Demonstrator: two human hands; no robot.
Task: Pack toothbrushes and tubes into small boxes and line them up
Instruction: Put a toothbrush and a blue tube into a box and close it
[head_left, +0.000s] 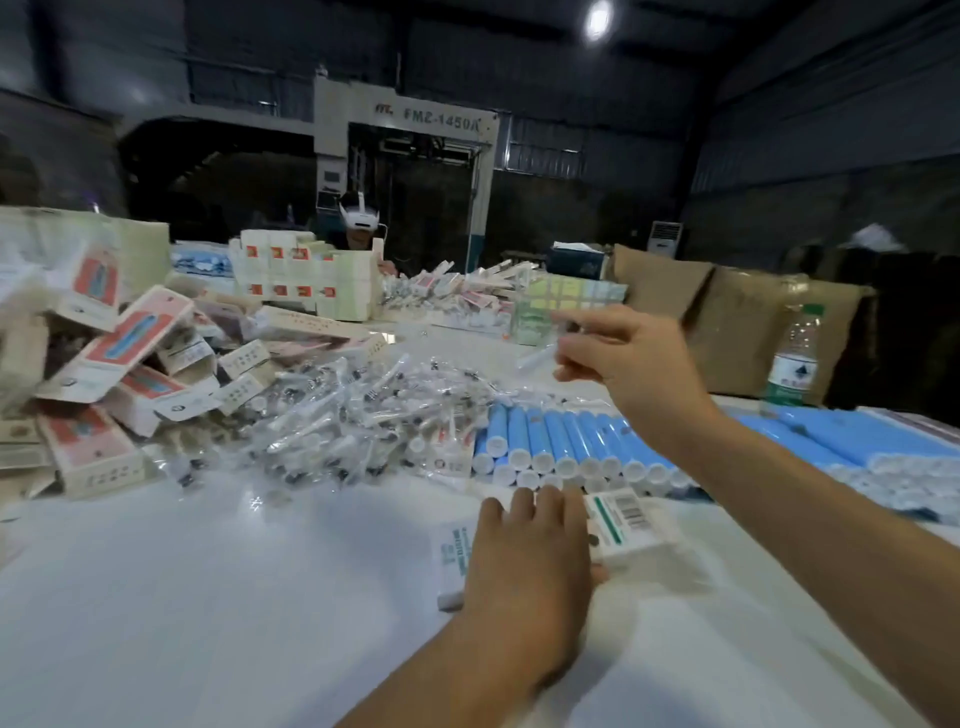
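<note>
- The small box (631, 530) lay on the white table (208, 597) close to the person, barcode up, with the left hand (524, 566) pressed flat over its near end, fingers spread and not curled round it; that probably steadied it for filling.
- The right hand (623, 358) was raised above the table, thumb and fingers pinched on a thin white wrapped item (537, 357), most likely a toothbrush, though blur made it hard to be sure. Held by one end, it could be aimed at the box mouth.
- Blue tubes (566, 441) lay side by side just beyond the box, white caps toward the person, so one could be taken without searching.
- A loose heap of wrapped toothbrushes (353, 415) sat to the left of the tubes, within the same reach.
- Unfilled cartons (119, 353) were piled at the far left, and stacked finished boxes (306, 275) stood further back.
- A water bottle (792, 358) stood well apart on the right, out of the working area.
</note>
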